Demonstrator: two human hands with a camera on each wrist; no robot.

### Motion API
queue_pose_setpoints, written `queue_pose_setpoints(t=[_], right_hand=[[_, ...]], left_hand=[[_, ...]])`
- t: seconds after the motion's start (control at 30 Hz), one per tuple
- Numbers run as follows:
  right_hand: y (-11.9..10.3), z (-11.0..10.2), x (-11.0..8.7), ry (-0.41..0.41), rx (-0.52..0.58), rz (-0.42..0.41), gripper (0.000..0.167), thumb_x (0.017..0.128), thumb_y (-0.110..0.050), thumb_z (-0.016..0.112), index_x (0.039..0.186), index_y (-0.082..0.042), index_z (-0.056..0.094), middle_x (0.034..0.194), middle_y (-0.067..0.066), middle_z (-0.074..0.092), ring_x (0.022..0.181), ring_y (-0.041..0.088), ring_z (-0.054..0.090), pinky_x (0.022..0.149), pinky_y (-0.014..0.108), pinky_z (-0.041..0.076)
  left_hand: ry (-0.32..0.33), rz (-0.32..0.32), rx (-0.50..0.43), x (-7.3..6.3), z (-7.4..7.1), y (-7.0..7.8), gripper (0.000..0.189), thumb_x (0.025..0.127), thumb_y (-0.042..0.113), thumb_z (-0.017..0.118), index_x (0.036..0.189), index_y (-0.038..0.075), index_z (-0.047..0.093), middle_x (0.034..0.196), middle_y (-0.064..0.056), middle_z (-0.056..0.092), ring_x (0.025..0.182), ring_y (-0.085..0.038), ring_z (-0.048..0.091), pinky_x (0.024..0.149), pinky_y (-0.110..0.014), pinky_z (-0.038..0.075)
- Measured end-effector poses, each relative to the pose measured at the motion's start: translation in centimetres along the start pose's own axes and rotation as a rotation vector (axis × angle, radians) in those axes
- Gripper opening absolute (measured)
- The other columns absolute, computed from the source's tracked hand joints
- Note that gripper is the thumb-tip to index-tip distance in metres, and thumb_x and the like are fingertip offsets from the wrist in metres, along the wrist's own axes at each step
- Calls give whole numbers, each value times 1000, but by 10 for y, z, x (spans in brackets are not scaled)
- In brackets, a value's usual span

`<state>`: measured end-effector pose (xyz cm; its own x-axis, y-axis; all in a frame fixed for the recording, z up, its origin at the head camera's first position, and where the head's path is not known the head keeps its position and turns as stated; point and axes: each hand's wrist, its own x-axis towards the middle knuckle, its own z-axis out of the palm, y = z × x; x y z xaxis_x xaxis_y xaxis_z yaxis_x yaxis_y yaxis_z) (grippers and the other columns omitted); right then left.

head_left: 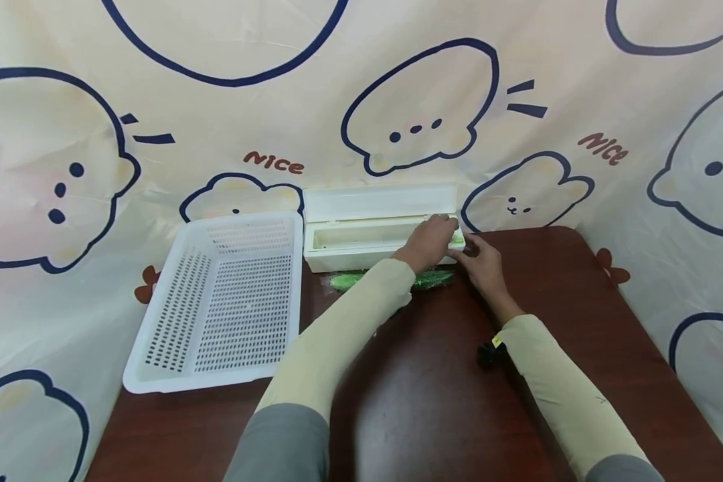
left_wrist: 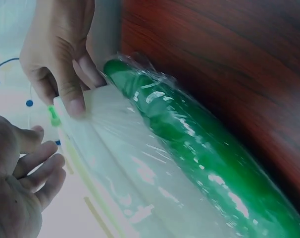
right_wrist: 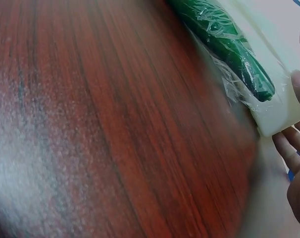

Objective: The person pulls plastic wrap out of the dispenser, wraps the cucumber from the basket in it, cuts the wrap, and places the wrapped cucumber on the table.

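A long white cling film dispenser (head_left: 349,260) stands at the back of the table with its lid (head_left: 379,203) raised. My left hand (head_left: 430,242) is over its right end, fingers loosely bent and nothing visible in them, close to a small green slider (left_wrist: 53,116). With thumb in front and fingers behind, my right hand (head_left: 487,269) grips that same end. Along the dispenser's front lies a green cucumber (left_wrist: 189,134) in clear film; my left forearm hides its middle in the head view. Clear film also stretches across the dispenser's front in the left wrist view.
A white perforated basket (head_left: 297,288) stands to the left of the dispenser. A small black object (head_left: 488,355) lies beside my right sleeve. Behind the dark wooden table (head_left: 422,402) hangs a pale curtain (head_left: 265,127) with cartoon drawings.
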<state>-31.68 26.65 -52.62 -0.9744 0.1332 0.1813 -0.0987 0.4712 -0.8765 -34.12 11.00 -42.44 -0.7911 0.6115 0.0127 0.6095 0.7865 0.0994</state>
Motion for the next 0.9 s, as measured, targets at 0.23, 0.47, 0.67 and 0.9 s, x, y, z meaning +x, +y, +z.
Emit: queue_pose_setpoints(t=[0.23, 0.47, 0.67, 0.9], right_hand=[[1, -2, 1, 38, -35, -3, 54, 92, -25, 77, 140, -3, 62, 126, 22, 70, 115, 35, 69, 98, 50, 55], [3, 0, 0, 57, -67, -3, 50, 91, -25, 78, 136, -6, 65, 118, 19, 73, 108, 31, 68, 94, 44, 53], [4, 2, -1, 54, -46, -2, 48, 91, -30, 79, 133, -8, 68, 118, 17, 74, 108, 29, 68, 93, 41, 53], [3, 1, -1, 80, -51, -30, 47, 91, -33, 78, 130, -8, 69, 118, 17, 74, 109, 32, 68, 96, 48, 53]], left_hand=[[-27, 25, 6, 16, -2, 13, 29, 99, 24, 70, 123, 10, 65, 120, -5, 64, 112, -19, 62, 95, -28, 53], [-58, -3, 4, 32, -6, 17, 12, 101, 8, 59, 106, 9, 70, 105, -6, 70, 100, -18, 65, 92, -28, 52], [-95, -50, -78, 35, -9, 20, 13, 103, 6, 56, 104, 9, 69, 102, -4, 71, 92, -13, 65, 86, -26, 53], [-133, -37, -104, 40, -11, 23, 13, 102, 4, 55, 103, 7, 68, 104, -6, 70, 90, -13, 61, 84, -24, 52]])
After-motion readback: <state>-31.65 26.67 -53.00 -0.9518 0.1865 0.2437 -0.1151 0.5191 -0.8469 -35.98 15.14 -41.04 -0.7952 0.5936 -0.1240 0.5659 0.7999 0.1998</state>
